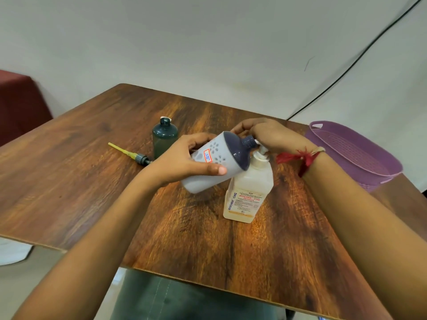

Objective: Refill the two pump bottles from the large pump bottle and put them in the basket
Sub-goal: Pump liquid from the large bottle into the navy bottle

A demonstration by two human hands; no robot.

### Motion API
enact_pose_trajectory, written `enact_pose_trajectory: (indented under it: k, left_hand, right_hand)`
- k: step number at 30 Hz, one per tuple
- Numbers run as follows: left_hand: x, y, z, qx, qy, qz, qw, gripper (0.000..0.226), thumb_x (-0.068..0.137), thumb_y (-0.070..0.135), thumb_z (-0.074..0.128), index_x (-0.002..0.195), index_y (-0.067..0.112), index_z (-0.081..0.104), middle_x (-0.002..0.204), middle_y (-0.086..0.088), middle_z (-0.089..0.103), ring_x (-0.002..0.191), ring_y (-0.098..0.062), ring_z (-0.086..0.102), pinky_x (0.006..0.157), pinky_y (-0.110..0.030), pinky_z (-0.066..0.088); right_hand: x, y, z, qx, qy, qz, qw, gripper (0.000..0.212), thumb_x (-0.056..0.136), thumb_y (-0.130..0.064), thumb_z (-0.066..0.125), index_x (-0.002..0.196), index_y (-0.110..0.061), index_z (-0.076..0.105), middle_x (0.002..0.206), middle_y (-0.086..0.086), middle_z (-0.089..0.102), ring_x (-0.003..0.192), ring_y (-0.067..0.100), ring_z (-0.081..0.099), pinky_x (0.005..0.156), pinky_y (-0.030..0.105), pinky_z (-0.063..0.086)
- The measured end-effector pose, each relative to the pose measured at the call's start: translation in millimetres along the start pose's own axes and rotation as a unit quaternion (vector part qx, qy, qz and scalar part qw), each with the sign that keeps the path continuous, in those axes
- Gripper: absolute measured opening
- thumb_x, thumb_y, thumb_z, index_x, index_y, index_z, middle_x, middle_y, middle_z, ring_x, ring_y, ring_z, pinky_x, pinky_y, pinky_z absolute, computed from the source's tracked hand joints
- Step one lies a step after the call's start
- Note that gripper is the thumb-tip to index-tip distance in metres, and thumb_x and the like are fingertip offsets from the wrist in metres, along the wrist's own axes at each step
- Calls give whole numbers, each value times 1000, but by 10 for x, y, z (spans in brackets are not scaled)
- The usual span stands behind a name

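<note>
A grey pump head with a yellow dip tube (pixel 131 154) lies flat on the dark wood-grain table (pixel 208 250), left of your left fingertips. Just beside it, beyond those fingers, a dark green translucent plastic bottle (pixel 164 137) stands upright with its neck uncapped. Your left hand (pixel 182 158) grips a pale grey cylindrical bottle with a navy shoulder (pixel 215 162), fingers wrapped over its far side and thumb pressed along the near side below a red-bordered sticker. You hold it off the table, tilted, with its open neck pointing right and up, close against the spout of the large cream plastic pump bottle (pixel 248 190); whether the two touch cannot be told. That large bottle stands upright on the table beneath your right fingers. Your right hand (pixel 265 135) is curled over its white pump head, fingers bent around it, and a red thread band (pixel 298 157) circles the wrist. Right of those fingers, well apart from both hands, a purple plastic basket (pixel 360 158) sits at the table's right edge, with a black cable (pixel 346 65) running up the pale wall behind it.
</note>
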State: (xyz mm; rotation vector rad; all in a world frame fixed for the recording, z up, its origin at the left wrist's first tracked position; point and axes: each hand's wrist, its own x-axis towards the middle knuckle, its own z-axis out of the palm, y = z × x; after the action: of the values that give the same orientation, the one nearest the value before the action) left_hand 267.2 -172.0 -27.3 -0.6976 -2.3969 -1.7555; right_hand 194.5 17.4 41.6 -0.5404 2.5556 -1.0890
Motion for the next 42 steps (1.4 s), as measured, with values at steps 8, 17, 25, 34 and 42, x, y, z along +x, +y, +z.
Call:
enact_pose_trajectory:
  k: [8,17,25,34,42]
  left_hand:
    - [-17,3,-21,7,-1,3,1000,49,59,49,73,101,27,61,90,9,64,82,-8,63,66,-18,50]
    - [-5,-1,-27,18,1,7,1000,49,59,49,72,99,24,62,89,7,63,81,-10,62,65,-19,50]
    - [-11,-21,-20,7,1,-1,1000,50,59,47,73,101,22,62,87,10,64,79,-8,63,65,-18,50]
    - [4,-13,7,-13,7,0,1000,48,59,47,73,102,30,61,90,14,65,81,-4,63,64,-16,49]
    - [9,-15,-7,-8,3,5,1000,51,60,46,74,105,26,62,92,10,65,82,-7,63,66,-18,49]
  right_hand:
    - [26,-55,-47,-15,9,1,1000,32,93,0,39,90,-18,65,106,4,62,78,15,59,55,15,49]
    - [8,-6,24,6,11,-18,1000,38,87,6,35,87,-18,64,99,1,61,81,13,57,56,14,48]
    - [22,5,9,38,7,-17,999,43,86,8,33,86,-20,65,96,0,65,85,14,62,61,20,51]
    - [75,-66,-36,-8,-8,-19,1000,34,90,5,43,89,-22,64,107,2,62,92,16,58,71,22,48]
    - [70,71,12,20,41,-72,996,45,86,9,39,91,-29,61,125,2,58,122,15,48,98,31,40]
